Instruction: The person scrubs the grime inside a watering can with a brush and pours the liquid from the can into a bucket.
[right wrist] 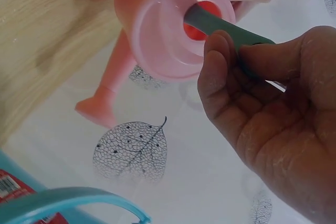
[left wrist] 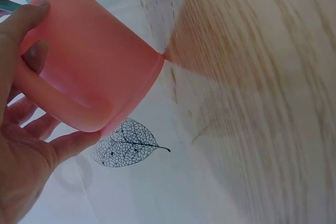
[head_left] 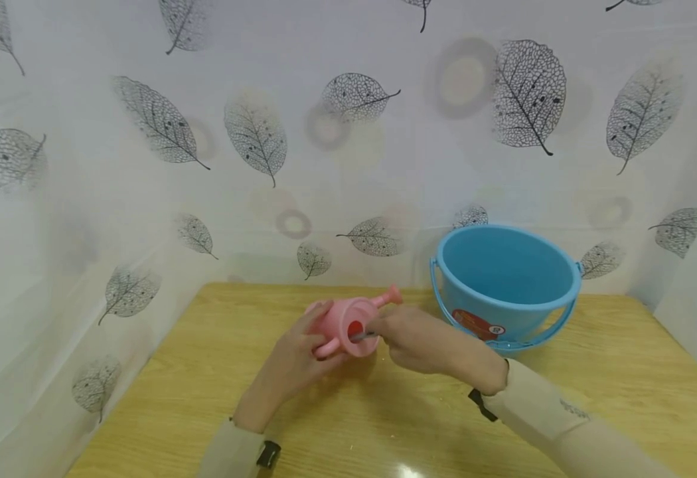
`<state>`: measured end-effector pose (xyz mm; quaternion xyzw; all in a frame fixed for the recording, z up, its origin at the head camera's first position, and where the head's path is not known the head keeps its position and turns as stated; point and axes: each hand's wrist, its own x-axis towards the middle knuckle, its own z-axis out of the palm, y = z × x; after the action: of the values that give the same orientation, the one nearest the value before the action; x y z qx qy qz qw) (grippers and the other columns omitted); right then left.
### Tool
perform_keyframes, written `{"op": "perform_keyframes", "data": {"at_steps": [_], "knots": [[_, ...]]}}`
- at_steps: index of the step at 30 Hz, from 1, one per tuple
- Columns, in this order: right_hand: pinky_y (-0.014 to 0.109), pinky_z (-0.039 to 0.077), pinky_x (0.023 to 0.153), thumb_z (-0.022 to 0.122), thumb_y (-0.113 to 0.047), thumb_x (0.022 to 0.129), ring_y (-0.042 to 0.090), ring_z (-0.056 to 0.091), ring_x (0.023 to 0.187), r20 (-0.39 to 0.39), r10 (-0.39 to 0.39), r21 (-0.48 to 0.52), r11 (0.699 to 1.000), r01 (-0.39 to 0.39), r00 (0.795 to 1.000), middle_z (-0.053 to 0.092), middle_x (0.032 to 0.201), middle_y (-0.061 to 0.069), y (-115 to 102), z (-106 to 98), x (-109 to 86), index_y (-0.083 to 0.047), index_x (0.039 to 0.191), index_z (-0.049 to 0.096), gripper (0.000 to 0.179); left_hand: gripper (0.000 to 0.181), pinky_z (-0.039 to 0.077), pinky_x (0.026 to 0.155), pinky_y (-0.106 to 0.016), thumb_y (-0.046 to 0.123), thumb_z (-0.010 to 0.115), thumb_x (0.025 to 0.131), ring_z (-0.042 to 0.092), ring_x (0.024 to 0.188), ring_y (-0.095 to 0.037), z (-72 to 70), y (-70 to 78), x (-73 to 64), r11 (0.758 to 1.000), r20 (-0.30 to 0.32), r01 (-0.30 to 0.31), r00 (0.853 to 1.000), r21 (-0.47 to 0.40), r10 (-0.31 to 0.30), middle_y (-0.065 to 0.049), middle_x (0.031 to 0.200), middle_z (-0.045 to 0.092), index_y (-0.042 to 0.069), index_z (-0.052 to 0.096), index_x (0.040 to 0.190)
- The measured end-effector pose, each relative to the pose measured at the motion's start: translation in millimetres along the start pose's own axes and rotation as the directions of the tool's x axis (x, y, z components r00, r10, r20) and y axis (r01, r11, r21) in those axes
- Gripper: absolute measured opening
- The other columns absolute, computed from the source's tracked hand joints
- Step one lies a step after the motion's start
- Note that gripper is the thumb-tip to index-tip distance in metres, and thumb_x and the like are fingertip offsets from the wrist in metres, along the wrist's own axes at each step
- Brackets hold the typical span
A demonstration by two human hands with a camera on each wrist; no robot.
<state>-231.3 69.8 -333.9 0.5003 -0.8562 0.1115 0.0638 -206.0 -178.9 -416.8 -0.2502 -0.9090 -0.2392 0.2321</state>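
The left hand grips the pink watering can by handle and body, while the right hand pinches a slim green tool. The tilted can lies between them, mouth towards the person, and the tool's long axis runs leftward into it. The tool's inner end is hidden, its kind unclear; the spout points towards the blue bucket
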Motion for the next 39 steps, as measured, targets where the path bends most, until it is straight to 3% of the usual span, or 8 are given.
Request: {"op": "perform_keyframes", "data": {"at_steps": [6,13,19,22,27,29,34,39], "knots": [[0.03,0.062,0.079,0.058,0.011,0.082,0.015,0.067,0.086,-0.025,-0.008,-0.002,1.0,0.008,1.0,0.074,0.094,0.004,3,15,1.1,-0.008,0.108,0.074,0.036,0.033,0.049,0.115,-0.047,0.033,0.088,0.081,0.052,0.142,-0.037,0.8,0.3,-0.9,1.0,-0.003,-0.002,1.0,-0.001,0.002,-0.015,0.152,0.054,0.013,0.066,0.066],[0.028,0.06,0.075,0.065,0.0,0.088,0.015,0.065,0.087,-0.056,0.008,0.026,1.0,-0.006,0.998,0.072,0.098,0.002,1,29,0.0,-0.011,0.107,0.072,0.023,0.032,0.048,0.115,-0.046,0.031,0.089,0.08,0.052,0.142,-0.037,1.2,0.6,-1.5,1.0,-0.005,-0.002,1.0,-0.007,0.002,-0.015,0.152,0.054,0.011,0.067,0.068],[0.016,0.052,0.064,0.064,-0.018,0.098,0.007,0.06,0.072,-0.138,0.023,0.199,0.98,0.005,0.99,0.07,0.083,-0.003,-2,38,2.9,-0.013,0.098,0.069,0.007,0.032,0.049,0.114,-0.046,0.031,0.089,0.08,0.052,0.142,-0.037,-0.1,1.2,-0.9,1.0,-0.012,-0.001,1.0,0.007,0.001,-0.016,0.151,0.055,0.011,0.067,0.067],[0.013,0.048,0.059,0.065,-0.012,0.096,0.002,0.053,0.065,-0.182,0.072,0.263,0.965,-0.022,0.981,0.069,0.079,-0.002,-2,42,3.7,-0.01,0.097,0.069,0.005,0.033,0.049,0.114,-0.045,0.031,0.089,0.08,0.052,0.142,-0.037,-0.7,1.5,-0.8,1.0,-0.013,0.002,1.0,0.01,-0.002,-0.016,0.151,0.055,0.011,0.066,0.066],[0.014,0.054,0.064,0.068,-0.006,0.088,0.002,0.06,0.07,-0.226,0.171,0.323,0.942,-0.092,0.959,0.075,0.085,0.002,0,45,3.5,-0.007,0.099,0.071,0.011,0.034,0.049,0.114,-0.045,0.031,0.089,0.08,0.052,0.141,-0.038,-1.0,1.5,-1.1,1.0,-0.014,0.004,1.0,0.004,-0.004,-0.016,0.15,0.056,0.013,0.064,0.065],[0.015,0.055,0.064,0.07,-0.013,0.091,0.002,0.061,0.071,-0.202,0.218,0.364,0.922,-0.133,0.955,0.076,0.085,0.0,-1,45,3.7,-0.009,0.098,0.073,0.009,0.034,0.049,0.114,-0.045,0.031,0.088,0.08,0.052,0.142,-0.038,-1.1,1.4,-1.2,1.0,-0.013,0.008,1.0,0.002,-0.007,-0.016,0.15,0.056,0.012,0.065,0.065],[0.018,0.047,0.051,0.069,-0.027,0.096,0.002,0.053,0.059,-0.097,0.358,0.491,0.829,-0.268,0.929,0.065,0.071,-0.007,-2,41,4.1,-0.014,0.096,0.076,0.015,0.034,0.05,0.113,-0.044,0.031,0.089,0.08,0.053,0.141,-0.036,-1.4,1.3,-1.0,1.0,-0.015,0.004,1.0,0.008,-0.004,-0.015,0.15,0.056,0.012,0.065,0.065],[0.022,0.048,0.043,0.067,-0.016,0.095,0.008,0.053,0.047,0.028,0.484,0.625,0.674,-0.393,0.875,0.061,0.062,-0.001,-2,37,4.1,-0.006,0.107,0.074,0.017,0.036,0.051,0.113,-0.044,0.031,0.089,0.08,0.054,0.14,-0.035,-1.4,1.8,0.3,1.0,-0.019,-0.008,1.0,0.007,0.008,-0.015,0.15,0.056,0.012,0.063,0.064]]}}
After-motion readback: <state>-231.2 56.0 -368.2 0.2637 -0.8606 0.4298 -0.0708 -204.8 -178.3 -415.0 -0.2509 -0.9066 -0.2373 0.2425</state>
